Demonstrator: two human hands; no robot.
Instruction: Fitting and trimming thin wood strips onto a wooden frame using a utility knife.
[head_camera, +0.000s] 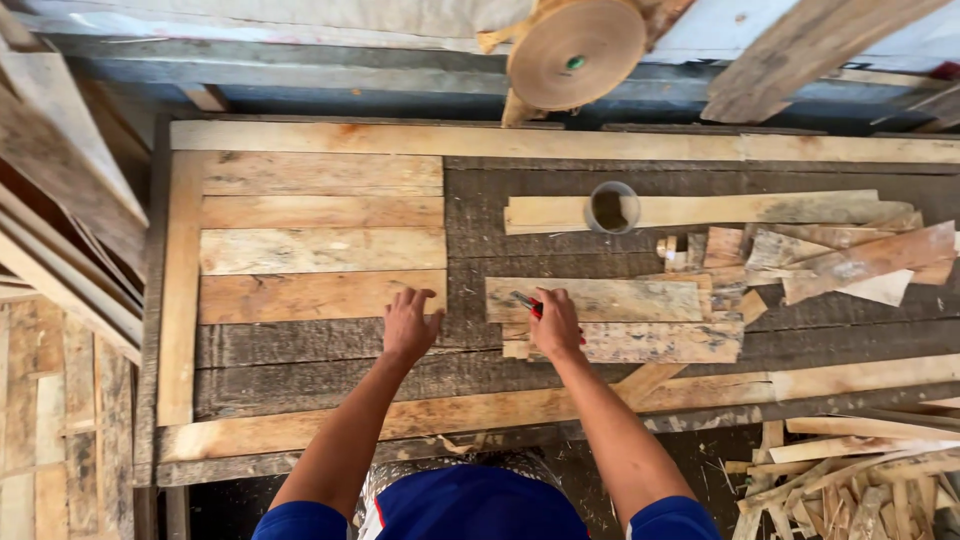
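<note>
My left hand (410, 322) lies flat, fingers apart, on the right end of the lowest of several pale wood strips (320, 296) laid side by side on a dark workbench (330, 345). My right hand (556, 322) is closed around a small red-handled tool (527, 301), resting on a short wood strip (600, 299) at the centre of the bench. Another weathered strip (660, 342) lies just below that hand. A long vertical strip (178, 290) borders the laid strips on the left.
A small tin can (611, 208) stands on a long strip at the back. Scrap veneer pieces (820, 255) are heaped at the right. A paper tape roll (575, 52) hangs above. Wood offcuts (860, 480) lie on the floor at right; planks (60, 230) lean at left.
</note>
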